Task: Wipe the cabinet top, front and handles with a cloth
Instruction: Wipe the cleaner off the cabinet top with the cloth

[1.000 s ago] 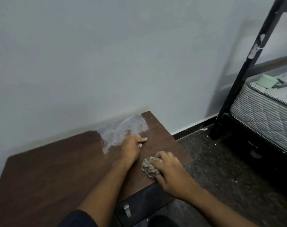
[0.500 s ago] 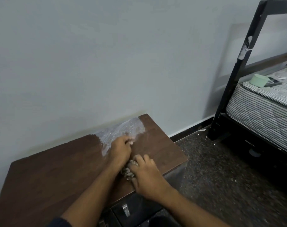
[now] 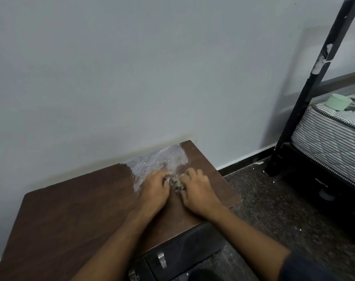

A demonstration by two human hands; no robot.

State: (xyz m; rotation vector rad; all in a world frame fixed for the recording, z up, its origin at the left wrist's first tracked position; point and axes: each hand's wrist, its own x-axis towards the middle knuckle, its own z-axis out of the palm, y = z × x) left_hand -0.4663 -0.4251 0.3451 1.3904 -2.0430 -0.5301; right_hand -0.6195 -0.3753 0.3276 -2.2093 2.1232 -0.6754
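A low cabinet with a dark brown wooden top (image 3: 75, 216) stands against the wall. A patch of clear plastic film (image 3: 158, 161) lies on its far right part. A crumpled greyish cloth (image 3: 177, 182) sits on the top just below the film. My right hand (image 3: 199, 193) grips the cloth with curled fingers. My left hand (image 3: 155, 190) lies beside it, its curled fingertips touching the cloth's left side. Below the top's front edge shows a black drawer front (image 3: 184, 252) with a small metal handle (image 3: 161, 259).
The pale wall (image 3: 132, 78) runs right behind the cabinet. A speckled dark floor (image 3: 284, 209) spreads to the right. A black bed frame post (image 3: 306, 94) and a striped mattress (image 3: 330, 138) stand at the far right, with a pale green cup (image 3: 338, 102) on the mattress.
My right hand carried the cloth from the cabinet's front right edge back toward the film patch. My left hand stayed by the film and curled its fingers beside the cloth.
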